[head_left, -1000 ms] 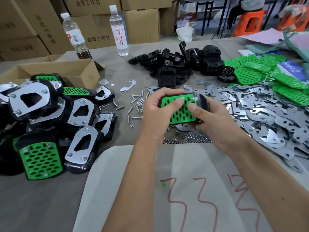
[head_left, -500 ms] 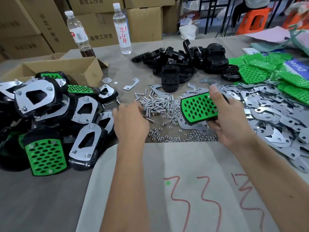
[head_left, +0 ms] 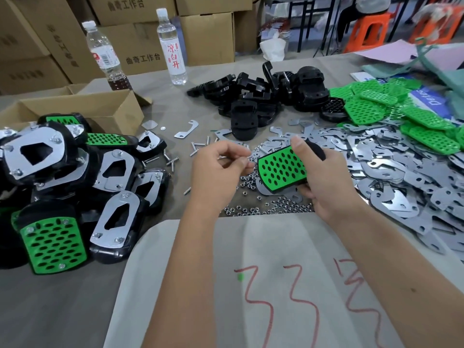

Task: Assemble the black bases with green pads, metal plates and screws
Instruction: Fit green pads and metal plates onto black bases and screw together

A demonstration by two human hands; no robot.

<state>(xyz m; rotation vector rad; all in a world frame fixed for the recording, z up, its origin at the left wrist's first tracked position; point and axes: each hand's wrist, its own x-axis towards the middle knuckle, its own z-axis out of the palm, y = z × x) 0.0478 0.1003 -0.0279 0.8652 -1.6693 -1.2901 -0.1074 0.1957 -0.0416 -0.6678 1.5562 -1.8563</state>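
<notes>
My right hand point(head_left: 326, 184) grips a black base with a green perforated pad point(head_left: 281, 169) on it, tilted up above the table. Just left of it, my left hand point(head_left: 216, 172) has its fingertips pinched together on something small, apparently a screw, mostly hidden. Loose screws point(head_left: 173, 160) and small nuts point(head_left: 276, 207) lie scattered under and around both hands. Bare black bases point(head_left: 263, 94) are heaped at the back centre. To the right are green pads point(head_left: 401, 111) and a wide spread of metal plates point(head_left: 401, 172).
Several finished assemblies point(head_left: 62, 184) are piled at the left, in front of an open cardboard box point(head_left: 100, 106). Two water bottles point(head_left: 173, 46) stand at the back. A white cloth with red marks point(head_left: 251, 272) covers the near table edge. Stacked cartons line the far side.
My left hand let go of the padded base, reached left to the screws, and has come back pinched beside the base. My right hand kept the base and tilted it up.
</notes>
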